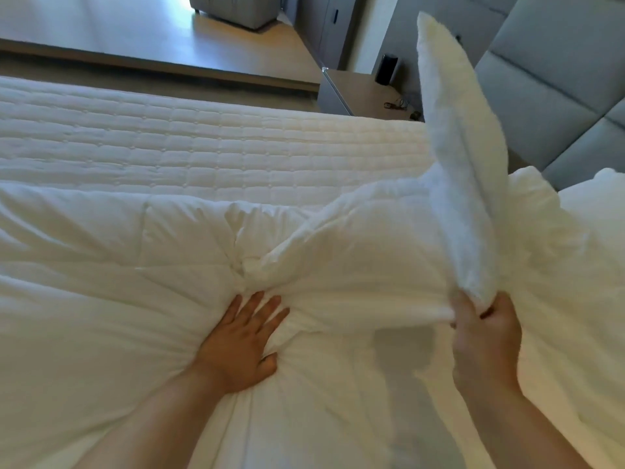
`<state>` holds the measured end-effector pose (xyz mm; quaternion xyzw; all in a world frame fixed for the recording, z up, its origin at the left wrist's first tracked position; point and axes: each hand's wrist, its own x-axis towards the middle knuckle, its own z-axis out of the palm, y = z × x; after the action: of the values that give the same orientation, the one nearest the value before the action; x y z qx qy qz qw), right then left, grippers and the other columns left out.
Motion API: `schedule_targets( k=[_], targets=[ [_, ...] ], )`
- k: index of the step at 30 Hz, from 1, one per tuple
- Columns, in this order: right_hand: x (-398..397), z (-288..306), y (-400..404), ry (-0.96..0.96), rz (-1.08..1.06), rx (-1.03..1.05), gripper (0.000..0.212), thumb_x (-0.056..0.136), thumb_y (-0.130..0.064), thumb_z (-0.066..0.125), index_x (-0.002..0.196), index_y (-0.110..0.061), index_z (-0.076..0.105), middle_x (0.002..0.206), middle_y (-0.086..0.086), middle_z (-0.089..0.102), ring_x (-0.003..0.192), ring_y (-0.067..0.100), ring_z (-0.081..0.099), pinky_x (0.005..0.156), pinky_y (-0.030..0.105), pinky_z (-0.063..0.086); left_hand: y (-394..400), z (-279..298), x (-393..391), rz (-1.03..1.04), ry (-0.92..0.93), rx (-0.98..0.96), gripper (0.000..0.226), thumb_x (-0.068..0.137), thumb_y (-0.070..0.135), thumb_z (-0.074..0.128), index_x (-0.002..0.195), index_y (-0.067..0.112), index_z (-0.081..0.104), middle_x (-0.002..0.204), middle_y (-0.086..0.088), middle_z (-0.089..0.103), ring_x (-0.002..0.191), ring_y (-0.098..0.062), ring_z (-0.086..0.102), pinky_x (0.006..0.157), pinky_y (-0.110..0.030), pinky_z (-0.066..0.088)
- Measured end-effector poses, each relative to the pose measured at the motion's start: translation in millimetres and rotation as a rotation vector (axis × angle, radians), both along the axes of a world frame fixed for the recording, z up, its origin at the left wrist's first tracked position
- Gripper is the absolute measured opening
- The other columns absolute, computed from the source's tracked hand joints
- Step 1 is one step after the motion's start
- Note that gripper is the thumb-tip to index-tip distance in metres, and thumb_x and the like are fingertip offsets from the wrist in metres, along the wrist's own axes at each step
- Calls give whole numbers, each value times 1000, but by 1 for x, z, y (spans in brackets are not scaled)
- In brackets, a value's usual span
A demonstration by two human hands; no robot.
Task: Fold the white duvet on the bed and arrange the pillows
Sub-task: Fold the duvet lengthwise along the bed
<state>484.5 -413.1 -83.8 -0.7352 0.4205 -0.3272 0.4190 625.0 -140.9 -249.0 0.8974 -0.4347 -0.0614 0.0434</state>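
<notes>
The white duvet lies rumpled across the near half of the bed, bunched into a knot of creases at its middle. My left hand presses flat on it just below that knot, fingers spread. My right hand grips the lower end of a white pillow and holds it upright, edge-on, above the duvet's right side. A second white pillow lies at the right edge by the headboard.
The bare quilted mattress fills the far half of the bed. A grey padded headboard stands at the right. Beyond the bed's far side sits a nightstand with a dark cylinder and a cable.
</notes>
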Motion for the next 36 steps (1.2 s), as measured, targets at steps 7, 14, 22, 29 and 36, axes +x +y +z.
schedule_targets(
  k=[7, 14, 22, 29, 36],
  targets=[
    [-7, -97, -47, 162, -81, 647, 48, 83, -46, 66, 114, -10, 62, 106, 14, 67, 93, 32, 65, 90, 48, 53, 1, 0, 9, -28, -14, 48, 99, 76, 62, 48, 154, 29, -2, 154, 2, 36, 147, -22, 20, 113, -48, 10],
    [-25, -112, -59, 212, 7, 721, 61, 85, -48, 65, 128, -6, 54, 121, 13, 61, 105, 31, 60, 100, 46, 46, -8, 15, 8, -25, 64, 197, 90, 69, 68, 4, 149, 34, -20, 153, 17, -24, 148, -18, -20, 118, -42, -13],
    [-17, -97, -70, 161, 180, 884, 39, 88, -32, 66, 119, -9, 60, 113, 14, 65, 102, 30, 62, 96, 43, 48, -21, 80, -4, 262, 492, 3, 61, 94, 52, 34, 150, 27, 35, 158, 1, 30, 147, -20, 23, 116, -32, 17],
    [-73, 13, -90, -232, 166, 480, 8, 86, -14, 66, 93, -10, 70, 82, -2, 69, 77, 15, 64, 62, 29, 52, 7, 173, -46, 336, 804, -432, 30, 82, 38, 51, 100, 52, 70, 107, 23, 71, 105, 0, 63, 97, -27, 45],
    [-109, -59, -89, 733, 535, 300, 54, 83, -58, 61, 102, -8, 68, 102, 11, 71, 93, 25, 65, 83, 31, 50, -36, 167, -61, 252, 874, 26, 67, 71, 83, 48, 126, 45, 54, 144, 23, 45, 140, -4, 35, 119, -33, 21]
  ],
)
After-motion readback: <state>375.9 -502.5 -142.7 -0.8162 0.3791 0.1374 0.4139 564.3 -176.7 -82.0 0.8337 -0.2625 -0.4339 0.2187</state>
